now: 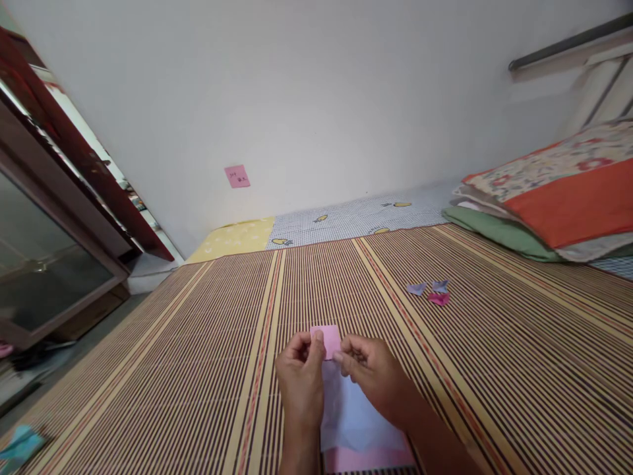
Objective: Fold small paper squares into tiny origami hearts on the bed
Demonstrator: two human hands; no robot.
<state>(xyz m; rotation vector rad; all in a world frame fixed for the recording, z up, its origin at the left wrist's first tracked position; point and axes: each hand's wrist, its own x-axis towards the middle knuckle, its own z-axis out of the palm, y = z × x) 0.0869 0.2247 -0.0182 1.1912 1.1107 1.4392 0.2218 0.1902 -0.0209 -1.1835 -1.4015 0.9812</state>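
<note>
Between my two hands is a small pink square of paper [330, 340], raised a little above the striped mat. My left hand [302, 363] pinches its left side, thumb on top. The fingers of my right hand [368, 366] are closed at its lower right corner. Under my hands lie pale blue sheets [363, 415] with a pink sheet [368, 458] showing at their near edge. Farther off to the right sit two folded lilac paper pieces [416, 289] and a folded magenta paper piece [438, 299].
A striped bamboo mat [212, 349] covers the bed. Folded bedding [558, 198] is piled at the right. A turquoise paper piece [22, 443] lies at the near left. A pink note [237, 176] is stuck on the white wall; a glass-fronted cabinet [49, 244] stands at the left.
</note>
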